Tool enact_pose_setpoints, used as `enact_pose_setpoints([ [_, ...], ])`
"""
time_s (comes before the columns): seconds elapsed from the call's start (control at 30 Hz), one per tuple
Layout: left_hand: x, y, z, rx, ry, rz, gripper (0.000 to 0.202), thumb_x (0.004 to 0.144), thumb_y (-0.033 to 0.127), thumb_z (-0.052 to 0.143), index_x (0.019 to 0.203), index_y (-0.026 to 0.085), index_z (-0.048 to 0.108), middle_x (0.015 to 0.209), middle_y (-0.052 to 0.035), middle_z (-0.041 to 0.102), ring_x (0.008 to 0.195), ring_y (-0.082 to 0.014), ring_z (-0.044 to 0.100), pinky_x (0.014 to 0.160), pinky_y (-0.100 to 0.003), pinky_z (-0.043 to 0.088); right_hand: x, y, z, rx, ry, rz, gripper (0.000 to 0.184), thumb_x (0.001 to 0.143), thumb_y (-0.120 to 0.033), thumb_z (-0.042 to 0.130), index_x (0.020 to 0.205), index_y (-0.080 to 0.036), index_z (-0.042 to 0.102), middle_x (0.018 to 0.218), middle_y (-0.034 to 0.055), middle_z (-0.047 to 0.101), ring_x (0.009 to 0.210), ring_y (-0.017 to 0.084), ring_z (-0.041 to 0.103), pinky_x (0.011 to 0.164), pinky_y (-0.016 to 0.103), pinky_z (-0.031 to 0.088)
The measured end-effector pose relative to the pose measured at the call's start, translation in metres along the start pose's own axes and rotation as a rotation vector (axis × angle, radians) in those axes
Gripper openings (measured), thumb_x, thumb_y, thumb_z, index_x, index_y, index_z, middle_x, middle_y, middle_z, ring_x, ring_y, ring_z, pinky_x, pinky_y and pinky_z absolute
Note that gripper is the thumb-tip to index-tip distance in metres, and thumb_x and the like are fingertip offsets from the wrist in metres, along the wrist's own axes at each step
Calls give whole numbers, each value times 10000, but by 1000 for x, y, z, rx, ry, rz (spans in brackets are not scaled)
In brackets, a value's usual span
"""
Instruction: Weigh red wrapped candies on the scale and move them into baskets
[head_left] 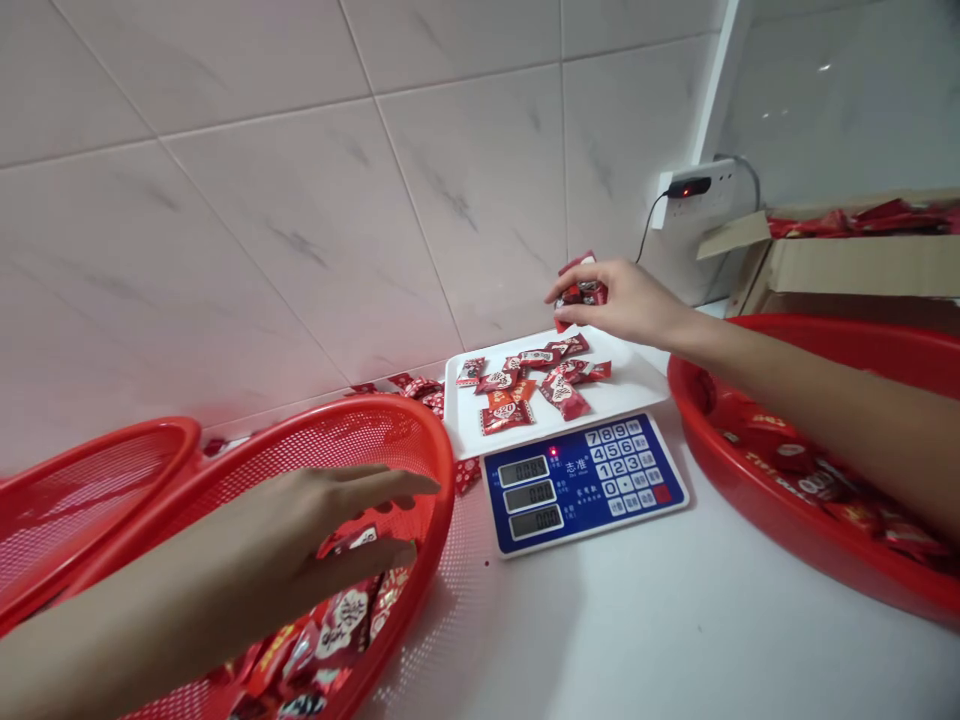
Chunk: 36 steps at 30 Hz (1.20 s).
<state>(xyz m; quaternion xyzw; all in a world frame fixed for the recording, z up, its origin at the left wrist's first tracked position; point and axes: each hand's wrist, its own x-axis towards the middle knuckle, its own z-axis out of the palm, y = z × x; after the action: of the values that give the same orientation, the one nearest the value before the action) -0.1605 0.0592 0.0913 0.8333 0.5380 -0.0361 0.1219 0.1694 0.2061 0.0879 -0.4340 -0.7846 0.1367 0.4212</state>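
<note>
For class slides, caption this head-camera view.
Right hand holds red-wrapped candies above white plastic tray on blue digital scale; left hand over red mesh basket.

Head-worn view, forward and down, over left hand (pixel 292 530), right hand (pixel 622 302)

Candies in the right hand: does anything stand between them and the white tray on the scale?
Nothing visible stands in the way. The wrapped red candies are pinched in the right hand, just above the far edge of the white tray, with only air between them.
</note>
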Motion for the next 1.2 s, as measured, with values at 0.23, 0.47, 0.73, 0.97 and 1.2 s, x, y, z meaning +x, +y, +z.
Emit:
enact_pose_setpoints([
  [0.23,2,-1,1,20,30,75,351,920,530,526,1246,432,613,1165,70,737,913,-163,740,726,-222,593,-4,-4,9,-11,-97,140,368,746,-241,780,1108,-186,746,872,36,648,685,140,551,743,324,456],
  [0.47,0,3,0,-25,21,48,361,911,504,540,1237,387,644,1164,34,741,925,-187,737,746,-239,583,-4,-8,9,-24,-66,117,217,839,-184,653,1012,-160,782,687,-6,541,580,102,415,694,302,392],
  [0.73,1,3,1,-65,-11,31,361,906,480,560,1245,393,649,1190,18,730,936,-208,733,749,-264,578,-8,-13,14,-9,-136,86,267,805,-199,639,1027,-145,778,760,24,622,621,121,487,678,302,392],
  [0.97,-3,4,1,-49,-59,-48,401,912,552,530,1286,430,612,1244,24,701,1007,-218,712,813,-295,574,-8,-11,13,-52,-149,51,271,818,-220,619,1033,-166,775,812,35,663,684,139,546,676,292,407],
  [1.2,-3,5,0,-27,-90,-66,447,916,627,477,1316,455,579,1266,12,687,1053,-245,699,819,-344,580,-16,-1,26,-248,-423,16,293,703,-301,806,964,-168,791,893,79,664,799,200,579,699,305,410],
])
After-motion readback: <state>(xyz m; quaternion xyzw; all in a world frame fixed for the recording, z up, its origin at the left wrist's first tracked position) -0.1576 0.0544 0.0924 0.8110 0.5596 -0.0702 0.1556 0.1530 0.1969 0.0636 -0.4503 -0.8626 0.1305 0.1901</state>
